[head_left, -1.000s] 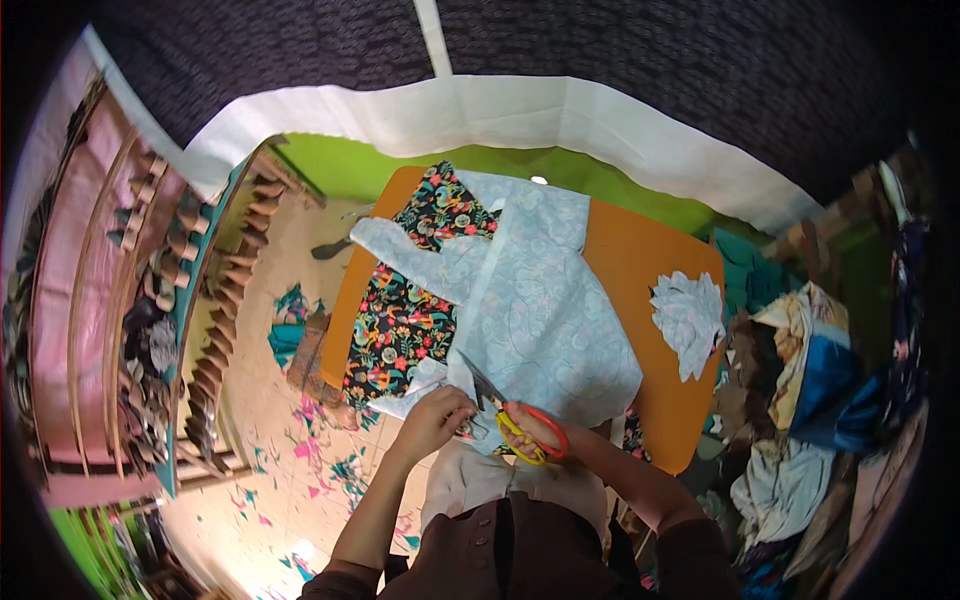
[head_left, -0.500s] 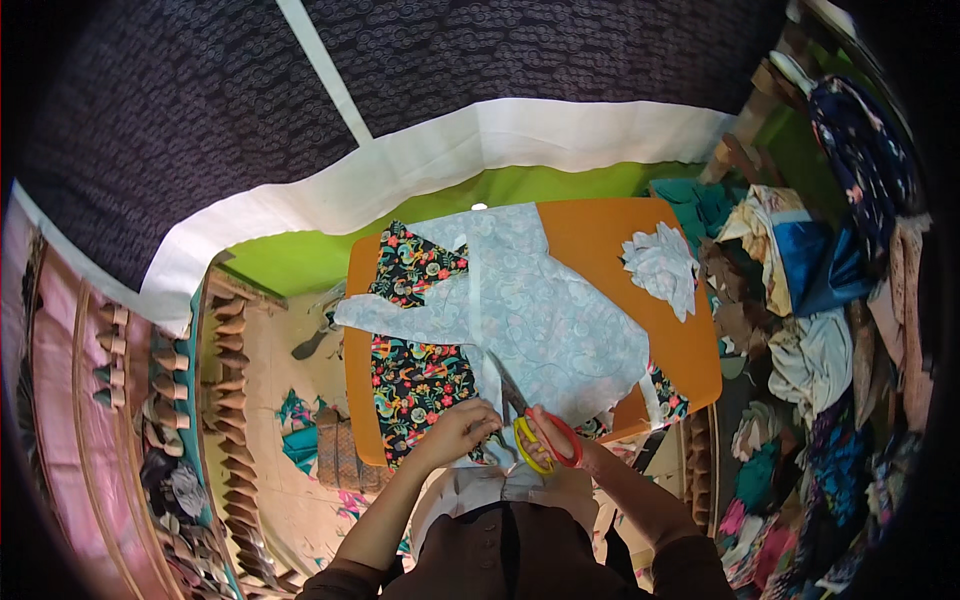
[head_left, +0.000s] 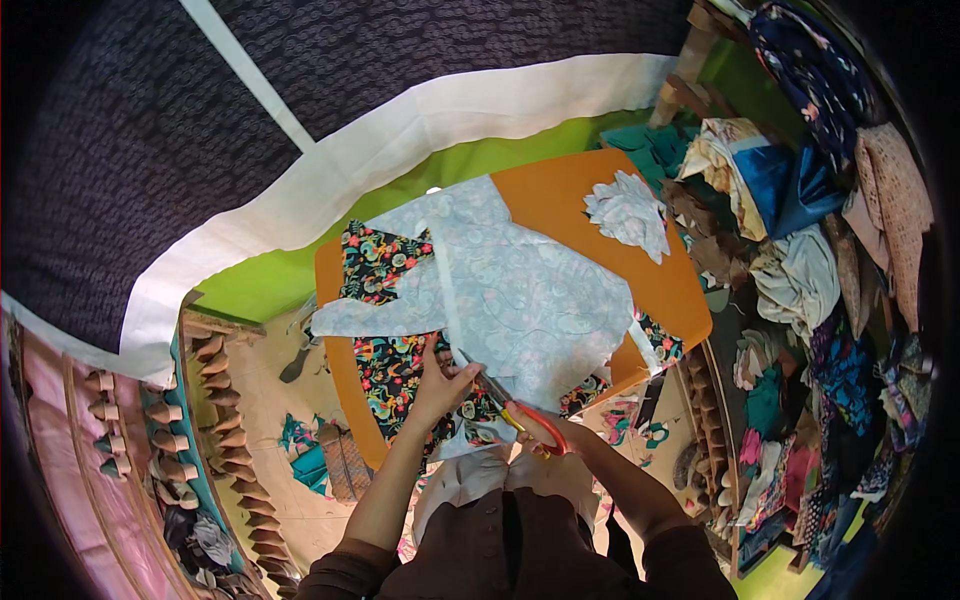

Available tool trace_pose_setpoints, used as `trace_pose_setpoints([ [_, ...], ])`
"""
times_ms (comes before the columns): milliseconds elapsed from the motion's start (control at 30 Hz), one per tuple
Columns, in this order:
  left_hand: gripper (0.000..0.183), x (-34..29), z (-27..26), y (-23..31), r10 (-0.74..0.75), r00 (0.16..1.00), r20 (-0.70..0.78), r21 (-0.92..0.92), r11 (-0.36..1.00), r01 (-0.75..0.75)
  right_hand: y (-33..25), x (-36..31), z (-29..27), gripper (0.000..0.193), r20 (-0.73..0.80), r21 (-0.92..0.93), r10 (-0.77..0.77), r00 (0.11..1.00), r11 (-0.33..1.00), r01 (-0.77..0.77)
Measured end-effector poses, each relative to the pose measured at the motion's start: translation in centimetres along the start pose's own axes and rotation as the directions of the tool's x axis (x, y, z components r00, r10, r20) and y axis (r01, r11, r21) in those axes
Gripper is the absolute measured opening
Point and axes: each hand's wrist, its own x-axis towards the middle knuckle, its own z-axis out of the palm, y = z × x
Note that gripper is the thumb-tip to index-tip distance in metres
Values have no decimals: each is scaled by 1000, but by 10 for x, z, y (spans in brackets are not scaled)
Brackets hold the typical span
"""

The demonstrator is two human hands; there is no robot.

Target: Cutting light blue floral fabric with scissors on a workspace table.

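Note:
My right hand (head_left: 543, 434) grips a pair of scissors (head_left: 492, 386) with red and yellow handles, its blades pointing up and left over the cloth. Just left of the blades, my left hand (head_left: 440, 390) rests on the cloth, thumb and fingers apart. The floral cloth (head_left: 385, 375) is black with bright flowers, and its pale bluish reverse side (head_left: 530, 290) faces up over most of the table. A narrow pale strip of it reaches out to the left. Whether the blades are around the cloth's edge cannot be made out.
The cloth lies on an orange-brown table (head_left: 560, 185). A crumpled pale fabric piece (head_left: 630, 215) sits at its far right. Heaped fabrics (head_left: 800, 280) crowd the right side. Wooden shoe forms (head_left: 225, 400) line racks at left. A dark patterned curtain (head_left: 450, 40) hangs beyond.
My left hand has moved up the cloth and its fingers have spread. The scissors have shifted slightly left and tilted more to the left. The whole view has turned a little.

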Motion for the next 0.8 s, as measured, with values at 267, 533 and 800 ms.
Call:
trace_pose_setpoints([
  [267,63,6,-14,-18,-132,989,62,105,987,125,7,-24,-20,60,172,-31,66,983,998,-61],
  [533,72,-2,0,6,75,966,247,549,811,-204,40,-61,-39,61,113,92,49,992,994,-59],
  [800,55,-12,8,22,341,879,334,907,138,-398,55,-68,-41,60,82,227,124,989,964,-140],
])
